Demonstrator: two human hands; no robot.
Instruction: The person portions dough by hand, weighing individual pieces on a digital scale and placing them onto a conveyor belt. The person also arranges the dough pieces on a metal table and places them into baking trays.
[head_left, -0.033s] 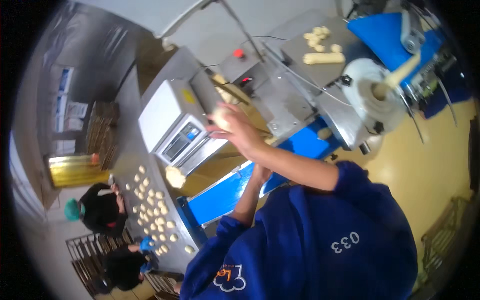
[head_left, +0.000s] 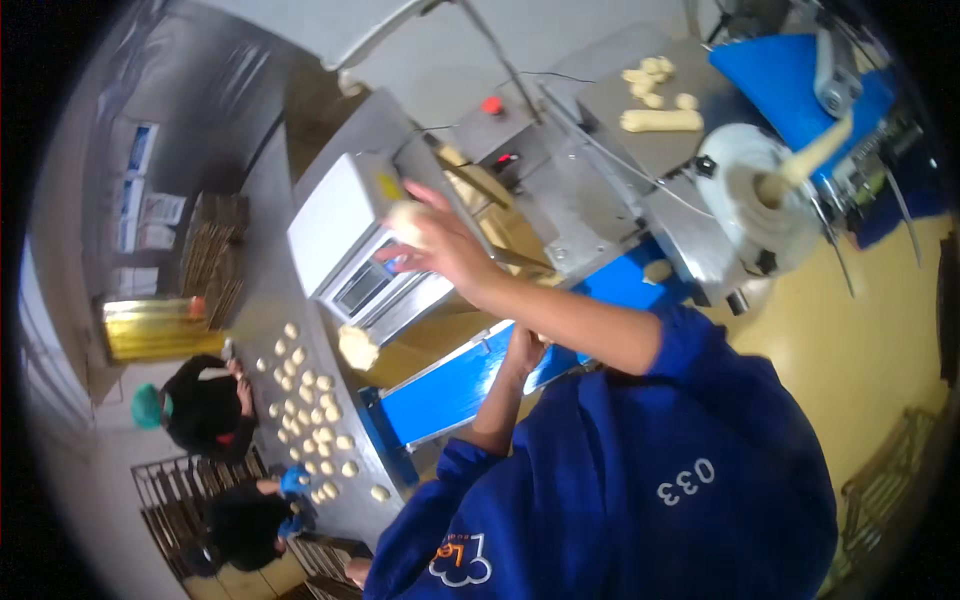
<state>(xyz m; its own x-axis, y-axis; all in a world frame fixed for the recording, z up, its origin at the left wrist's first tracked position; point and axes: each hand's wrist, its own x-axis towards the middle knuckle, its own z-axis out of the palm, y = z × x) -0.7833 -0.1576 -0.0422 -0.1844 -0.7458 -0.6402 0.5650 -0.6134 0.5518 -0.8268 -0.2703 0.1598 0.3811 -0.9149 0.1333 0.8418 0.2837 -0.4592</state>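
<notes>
My right hand [head_left: 440, 245], slightly blurred, is closed around a pale dough ball [head_left: 408, 224] in front of the white scale [head_left: 335, 235]. Its forearm crosses above my left hand [head_left: 522, 352], whose fingers are mostly hidden behind it over the blue conveyor belt [head_left: 425, 408]. A small pale patch shows beside the left hand, too covered to identify. Another dough piece [head_left: 657, 271] lies on the belt near the machine. A flattened, rough-edged dough lump [head_left: 357, 347] sits at the near corner of the scale.
Many dough balls [head_left: 323, 435] are spread on the steel table [head_left: 265, 215], where two co-workers stand at the left. At the right, a white round machine head [head_left: 745, 190] has a dough strand [head_left: 815, 150] at its opening. A dough roll [head_left: 660, 121] and several pieces lie on the far metal surface.
My right hand has moved left with the dough ball, across the front of the scale. The left hand stays low over the belt. The whole view has shifted slightly.
</notes>
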